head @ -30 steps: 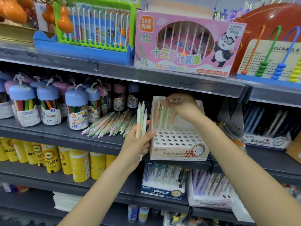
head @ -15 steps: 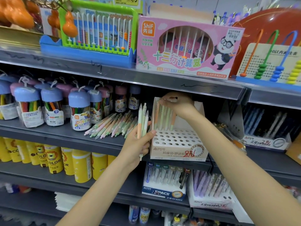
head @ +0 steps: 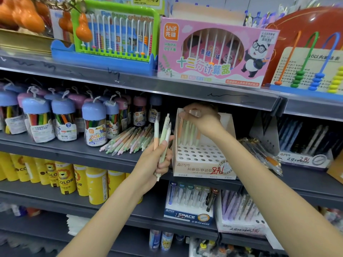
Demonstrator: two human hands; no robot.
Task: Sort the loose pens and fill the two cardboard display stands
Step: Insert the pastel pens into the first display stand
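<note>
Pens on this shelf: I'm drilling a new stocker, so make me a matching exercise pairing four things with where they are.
Things:
1. pen bundle
2. loose pens
3. row of pens
4. left hand

Places:
A. lying on the shelf
B. standing in the cardboard stand
C. gripped in the left hand
D. left of the stand's front

Pairs: 1-C, 2-A, 3-B, 4-D

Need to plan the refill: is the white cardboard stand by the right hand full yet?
No, mostly empty. The stand holds pens only along its back row; the front rows of holes show open.
</note>
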